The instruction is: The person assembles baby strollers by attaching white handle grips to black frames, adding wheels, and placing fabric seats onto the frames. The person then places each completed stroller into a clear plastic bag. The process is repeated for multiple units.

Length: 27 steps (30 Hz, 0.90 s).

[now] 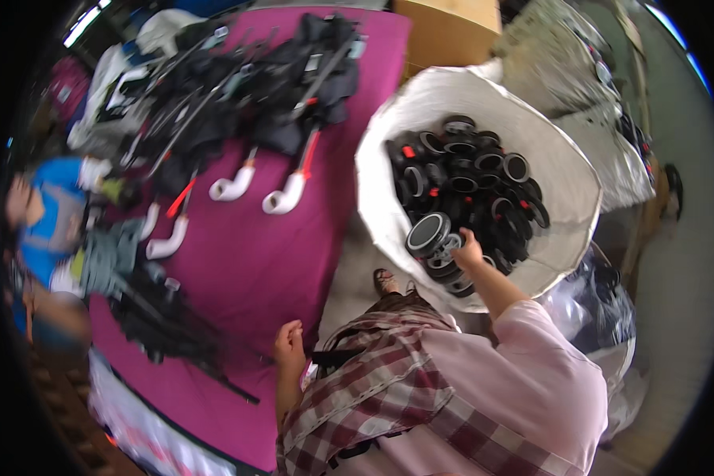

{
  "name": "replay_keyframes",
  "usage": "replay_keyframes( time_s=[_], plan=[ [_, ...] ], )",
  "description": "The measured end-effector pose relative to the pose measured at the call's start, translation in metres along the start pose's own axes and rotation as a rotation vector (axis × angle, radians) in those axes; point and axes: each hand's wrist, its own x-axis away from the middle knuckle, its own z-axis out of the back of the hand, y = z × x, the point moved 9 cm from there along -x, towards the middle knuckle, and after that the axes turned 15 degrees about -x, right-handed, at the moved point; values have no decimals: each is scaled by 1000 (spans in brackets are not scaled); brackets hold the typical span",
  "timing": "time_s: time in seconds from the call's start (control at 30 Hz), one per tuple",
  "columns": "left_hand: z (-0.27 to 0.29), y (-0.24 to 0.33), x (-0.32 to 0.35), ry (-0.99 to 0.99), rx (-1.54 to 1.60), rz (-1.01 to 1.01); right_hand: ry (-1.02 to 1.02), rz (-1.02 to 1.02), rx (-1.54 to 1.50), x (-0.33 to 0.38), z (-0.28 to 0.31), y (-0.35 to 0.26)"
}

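My right hand (468, 252) reaches into a large white sack (385, 119), its fingers closed on a black double wheel (428, 234) with pale rings, like a stroller wheel. This wheel sits at the near side of a heap of similar wheels (464, 170), some with small red parts. My left hand (289, 343) is over the near right edge of the purple-covered table (238, 309), fingers curled, with nothing visible in it. Closest to it on the table lies a dark folded frame (178, 317), which looks like a folded stroller.
Several folded black frames (293, 87) with white curved handles (285, 194) lie across the table. At the left, a person in a blue top (51, 210) works with gloved hands. A cardboard box (448, 32) and stuffed plastic sacks (551, 59) stand beyond and beside the white sack.
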Motion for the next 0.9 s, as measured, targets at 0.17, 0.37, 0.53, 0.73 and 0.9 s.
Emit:
replay_keyframes(
  time_s=[0.17, 0.37, 0.53, 0.73, 0.9],
  plan=[
    [72, -91, 38, 202, -1, -67, -117, 862, 461, 150, -76, -241],
    [157, -88, 111, 219, -40, 12, -384, 1469, 520, 326, -222, -326],
    [191, -67, 143, 376, 104, 58, -631, 1595, 128, 464, -333, -339],
    [240, -119, 176, 577, 22, 370, -1281, 1175, 233, 503, -381, -236],
    [203, -182, 179, 393, 8, 563, -1236, 1033, 409, 376, -411, -251]
  ],
)
